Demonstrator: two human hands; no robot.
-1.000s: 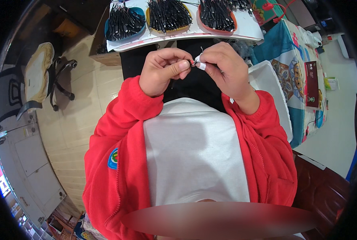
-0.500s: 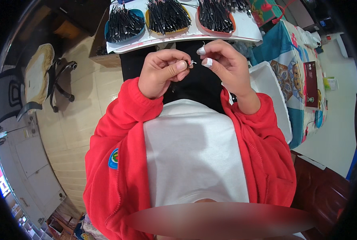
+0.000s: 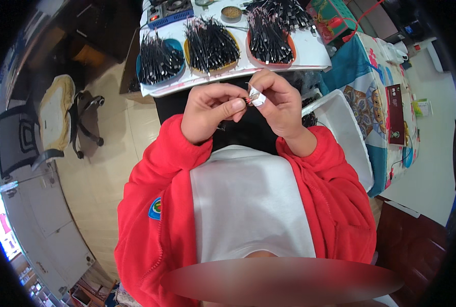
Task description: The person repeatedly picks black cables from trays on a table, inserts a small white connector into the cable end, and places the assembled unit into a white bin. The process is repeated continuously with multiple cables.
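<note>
Between the thumb and fingers of my left hand (image 3: pixel 212 110) is the end of a thin cable, with short red and pale wires (image 3: pixel 249 101) sticking out. My right hand (image 3: pixel 279 107), white tape wrapped on its thumb (image 3: pixel 258 98), pinches those wire ends from the other side. The fingertips of both hands nearly meet above my dark-clothed lap. Most of the cable is hidden in the left hand. Beyond them, bundles of black cables fill a blue basket (image 3: pixel 179 47), a yellow basket (image 3: pixel 234 62) and a red basket (image 3: pixel 291 57).
The white table (image 3: pixel 309 56) carries a blue box-like device (image 3: pixel 170 17), a round dish (image 3: pixel 231 13) and more loose cables. A white foam box (image 3: pixel 340 120) stands at my right, beside a patterned cloth-covered table (image 3: pixel 361 56). An office chair (image 3: pixel 56 115) is at the left.
My right hand has come in to the left, and its taped fingers have closed on the wires by the left hand. The view has tilted, showing more of the table's far part.
</note>
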